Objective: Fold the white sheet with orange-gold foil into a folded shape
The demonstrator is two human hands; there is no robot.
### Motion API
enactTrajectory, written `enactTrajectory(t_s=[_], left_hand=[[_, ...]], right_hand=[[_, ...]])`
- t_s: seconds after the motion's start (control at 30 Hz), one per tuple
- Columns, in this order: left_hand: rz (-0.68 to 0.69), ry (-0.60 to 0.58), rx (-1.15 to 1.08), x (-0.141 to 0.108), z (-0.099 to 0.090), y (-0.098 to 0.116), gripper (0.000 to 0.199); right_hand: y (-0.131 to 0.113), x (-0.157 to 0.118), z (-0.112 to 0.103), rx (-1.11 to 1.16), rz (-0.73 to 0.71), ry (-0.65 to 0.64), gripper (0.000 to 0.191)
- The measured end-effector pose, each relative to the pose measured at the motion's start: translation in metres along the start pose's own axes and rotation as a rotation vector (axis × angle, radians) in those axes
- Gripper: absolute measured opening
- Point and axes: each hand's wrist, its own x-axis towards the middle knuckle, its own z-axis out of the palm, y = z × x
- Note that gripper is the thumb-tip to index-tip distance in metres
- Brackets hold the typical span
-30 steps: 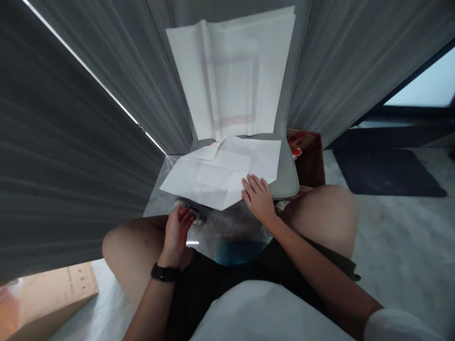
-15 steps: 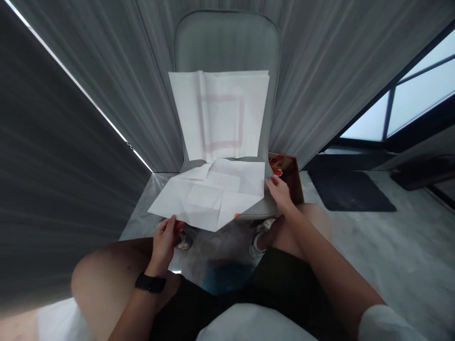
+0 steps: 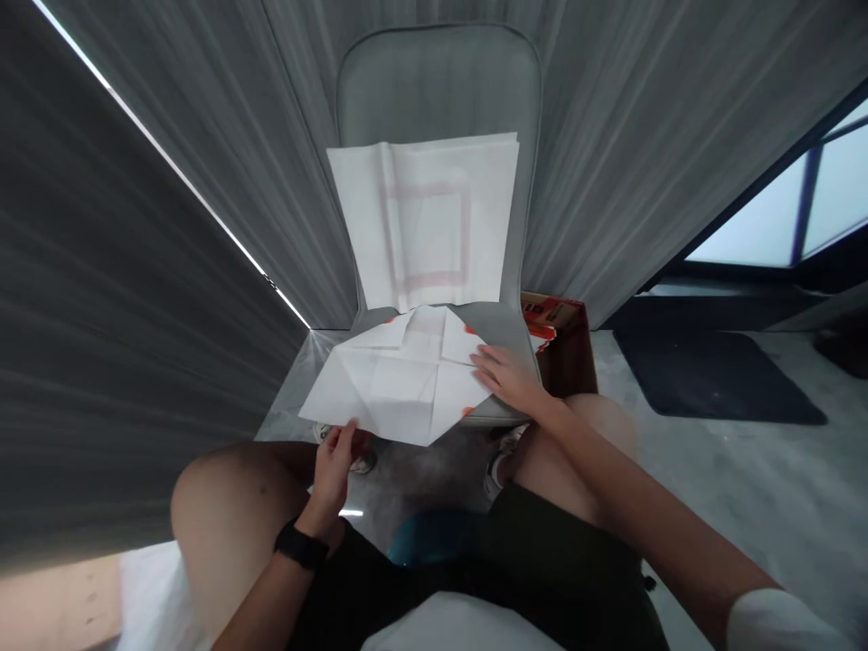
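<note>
A white sheet of paper with several folded flaps and small orange patches at its edges lies on the seat of a grey chair. Its near left part sticks out past the seat. My left hand, with a dark watch on the wrist, pinches the near edge between thumb and fingers. On the right side, my right hand lies with its fingers stretched over a folded-in flap. Behind, a larger white sheet leans on the backrest, and a faint pinkish rectangle shows on it.
A red and brown cardboard box stands on the floor right of the chair. Farther right lies a dark mat. Grey panelled walls close in behind and to the left. My knees flank the chair's front.
The right corner of the paper has been folded inward, and my right hand has moved left onto it. My left hand keeps its pinch on the near edge. The view has shifted slightly.
</note>
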Motion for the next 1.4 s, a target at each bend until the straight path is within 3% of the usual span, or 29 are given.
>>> enactTrajectory(t_s=[0.17, 0.3, 0.4, 0.5, 0.6, 0.67, 0.83, 0.9, 0.97, 1.1, 1.23, 1.33, 1.4], left_hand=[[0.132, 0.030, 0.012, 0.017, -0.006, 0.017, 0.037], [0.361, -0.057, 0.197, 0.034, -0.007, 0.040, 0.036], [0.557, -0.179, 0.469, 0.046, -0.009, 0.056, 0.041], [0.777, -0.391, 0.845, 0.062, -0.011, 0.065, 0.038], [0.939, -0.520, 1.039, 0.082, -0.014, 0.068, 0.030], [1.040, -0.511, 1.120, 0.098, -0.016, 0.070, 0.029], [1.243, -0.330, 1.215, 0.137, -0.014, 0.085, 0.032], [1.281, -0.361, 1.228, 0.149, -0.009, 0.093, 0.043], [1.272, -0.477, 1.250, 0.157, -0.004, 0.099, 0.049], [1.142, -0.702, 1.243, 0.162, -0.001, 0.096, 0.050], [1.100, -0.776, 1.236, 0.160, -0.009, 0.090, 0.054], [1.130, -0.824, 1.298, 0.156, -0.021, 0.089, 0.071], [1.175, -0.853, 1.318, 0.153, -0.031, 0.086, 0.083]], right_hand=[[-0.006, -0.011, 0.012, -0.057, -0.053, -0.053, 0.052], [-0.009, -0.012, 0.015, -0.054, -0.021, -0.046, 0.051], [-0.010, -0.013, 0.015, -0.067, -0.012, -0.048, 0.050], [-0.010, -0.014, 0.015, -0.053, -0.004, -0.045, 0.052], [-0.011, -0.015, 0.015, -0.035, 0.013, -0.012, 0.053], [-0.013, -0.017, 0.014, -0.039, 0.022, 0.018, 0.054], [-0.018, -0.020, 0.012, -0.056, 0.091, 0.080, 0.051], [-0.020, -0.020, 0.011, -0.071, 0.100, 0.080, 0.047], [-0.021, -0.020, 0.010, -0.081, 0.083, 0.064, 0.045], [-0.018, -0.025, 0.008, -0.084, 0.045, -0.008, 0.053], [-0.010, -0.034, 0.001, -0.081, -0.026, -0.119, 0.081], [-0.004, -0.042, -0.007, -0.044, -0.109, -0.198, 0.106], [-0.003, -0.050, -0.012, -0.039, -0.150, -0.227, 0.110]])
